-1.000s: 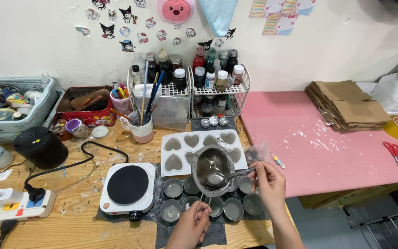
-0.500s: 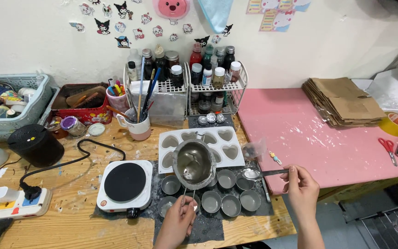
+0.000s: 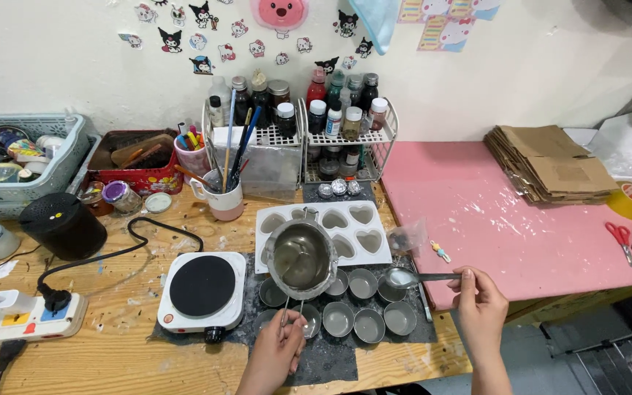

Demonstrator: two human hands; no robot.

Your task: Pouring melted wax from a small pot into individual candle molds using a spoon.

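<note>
Spillage is the main hazard here. The left hand has its fingers clenched around the thin wire handle of a small metal melting pot, which hangs well ahead of those fingers, above the left end of a cluster of round tin cups. The pot looks part-filled with a dark liquid; whether it is hot cannot be told. Held so far out on so slender a handle, the pot could tip or swing, and liquid would fall on the dark mat or the desk rather than into a cup.

The right hand grips the handle of a metal spoon between thumb and fingers; its bowl lies to the left of those fingers, over the right-hand cups and just short of the pot. A knock between spoon and pot would jolt both.

Directly beyond the pot sits a white heart-shaped mould tray, near enough to catch stray drips. To the left of the left fingers stands a white electric hotplate, its black cable running across the desk to a power strip. Liquid running that way, or a sleeve catching the cable, is a second risk. Scissors on the pink surface lie well clear.
</note>
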